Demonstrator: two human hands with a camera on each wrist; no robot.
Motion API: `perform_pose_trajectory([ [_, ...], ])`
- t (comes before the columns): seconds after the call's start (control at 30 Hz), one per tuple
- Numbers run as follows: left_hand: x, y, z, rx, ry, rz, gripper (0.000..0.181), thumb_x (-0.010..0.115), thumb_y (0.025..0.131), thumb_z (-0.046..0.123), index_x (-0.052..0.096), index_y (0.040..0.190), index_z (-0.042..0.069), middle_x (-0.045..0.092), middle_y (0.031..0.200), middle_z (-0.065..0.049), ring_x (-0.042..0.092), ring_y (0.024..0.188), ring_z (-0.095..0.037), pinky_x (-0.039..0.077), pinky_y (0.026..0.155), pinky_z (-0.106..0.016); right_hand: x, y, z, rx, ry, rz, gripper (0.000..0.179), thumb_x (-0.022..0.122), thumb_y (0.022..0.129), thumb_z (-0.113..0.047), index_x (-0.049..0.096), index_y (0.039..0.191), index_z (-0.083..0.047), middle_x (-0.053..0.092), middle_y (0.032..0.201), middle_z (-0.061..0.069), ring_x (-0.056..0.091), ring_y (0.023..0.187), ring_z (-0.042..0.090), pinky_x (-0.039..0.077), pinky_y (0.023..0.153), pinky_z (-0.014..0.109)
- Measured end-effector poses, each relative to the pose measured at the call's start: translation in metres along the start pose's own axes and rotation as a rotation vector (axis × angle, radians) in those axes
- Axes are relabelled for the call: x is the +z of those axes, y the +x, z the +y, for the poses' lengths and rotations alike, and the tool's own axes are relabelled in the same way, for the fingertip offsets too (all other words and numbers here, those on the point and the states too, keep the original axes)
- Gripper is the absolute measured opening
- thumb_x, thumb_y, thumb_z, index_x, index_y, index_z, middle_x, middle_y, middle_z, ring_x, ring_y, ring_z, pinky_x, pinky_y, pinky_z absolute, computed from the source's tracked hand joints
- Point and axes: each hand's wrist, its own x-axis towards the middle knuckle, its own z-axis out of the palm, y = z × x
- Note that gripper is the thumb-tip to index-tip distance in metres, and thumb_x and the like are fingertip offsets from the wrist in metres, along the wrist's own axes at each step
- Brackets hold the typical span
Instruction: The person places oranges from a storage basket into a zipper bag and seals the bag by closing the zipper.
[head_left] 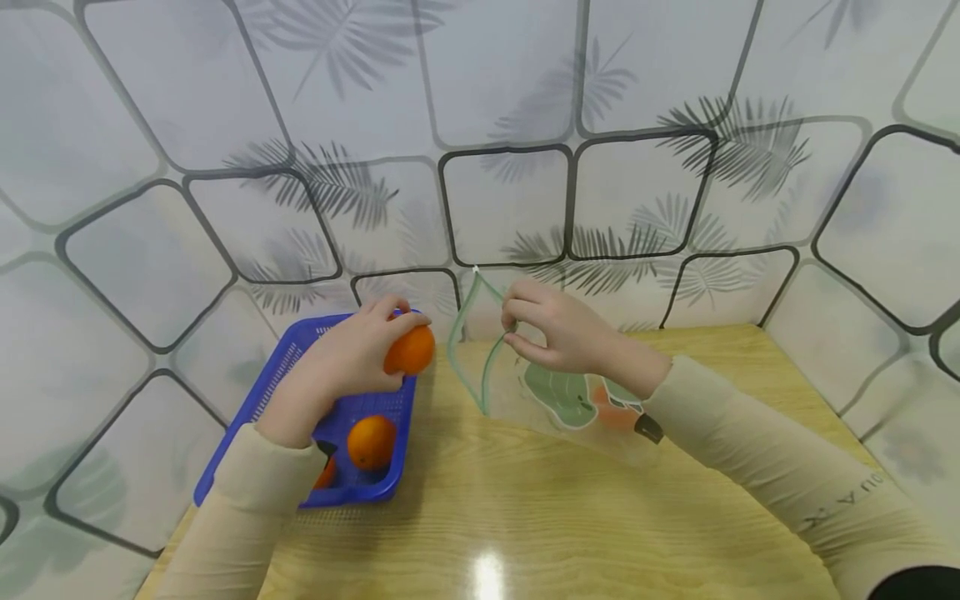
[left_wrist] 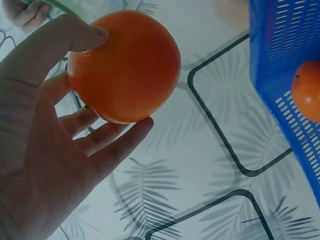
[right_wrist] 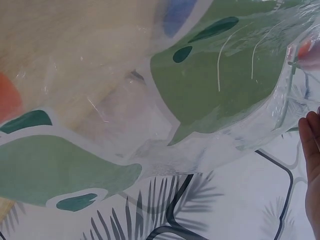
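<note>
My left hand [head_left: 360, 350] grips an orange [head_left: 411, 350] above the right edge of the blue plastic basket [head_left: 408, 417]. In the left wrist view the thumb and fingers curl round that orange [left_wrist: 127, 67]. My right hand [head_left: 558, 327] pinches the green-edged rim of a clear zip bag [head_left: 510, 392] printed with green and orange shapes. The bag's mouth gapes toward the orange. The right wrist view is mostly filled by the printed bag [right_wrist: 225, 75], with part of the right hand [right_wrist: 312, 155] at its right edge.
Another orange [head_left: 371, 442] lies in the basket, and a further one [head_left: 326, 473] shows partly beneath the left wrist. Basket and bag are on a wooden table [head_left: 525, 517]. A patterned wall covering [head_left: 510, 208] rises behind. A dark round object [head_left: 918, 583] sits at the bottom right corner.
</note>
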Motion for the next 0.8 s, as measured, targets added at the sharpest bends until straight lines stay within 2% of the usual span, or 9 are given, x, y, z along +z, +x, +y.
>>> perform_pose_trajectory([
  [0.2, -0.011, 0.0, 0.006, 0.034, 0.002, 0.028, 0.074, 0.084, 0.076, 0.007, 0.061, 0.145, 0.016, 0.053, 0.138, -0.016, 0.055, 0.117, -0.037, 0.057, 0.085, -0.048, 0.001, -0.001, 0.001, -0.002, -0.003, -0.002, 0.01, 0.074, 0.093, -0.007, 0.064, 0.093, -0.009, 0.06, 0.096, 0.005, 0.055, 0.086, 0.016, 0.051, 0.075, 0.035],
  [0.5, -0.03, 0.006, 0.02, 0.074, 0.028, 0.062, 0.073, 0.084, 0.077, 0.007, 0.062, 0.146, 0.015, 0.052, 0.139, -0.016, 0.053, 0.121, -0.039, 0.057, 0.089, -0.05, 0.001, 0.0, 0.002, -0.014, -0.008, 0.011, 0.011, 0.075, 0.092, -0.007, 0.064, 0.094, -0.009, 0.061, 0.096, 0.006, 0.055, 0.085, 0.018, 0.05, 0.075, 0.036],
  [0.8, -0.036, 0.014, 0.032, 0.135, 0.034, 0.075, 0.07, 0.084, 0.077, 0.01, 0.063, 0.144, 0.016, 0.055, 0.136, -0.014, 0.057, 0.119, -0.035, 0.057, 0.088, -0.047, 0.001, 0.001, 0.001, -0.006, -0.006, -0.004, 0.009, 0.073, 0.093, -0.009, 0.064, 0.094, -0.009, 0.061, 0.097, 0.006, 0.055, 0.086, 0.018, 0.05, 0.076, 0.036],
])
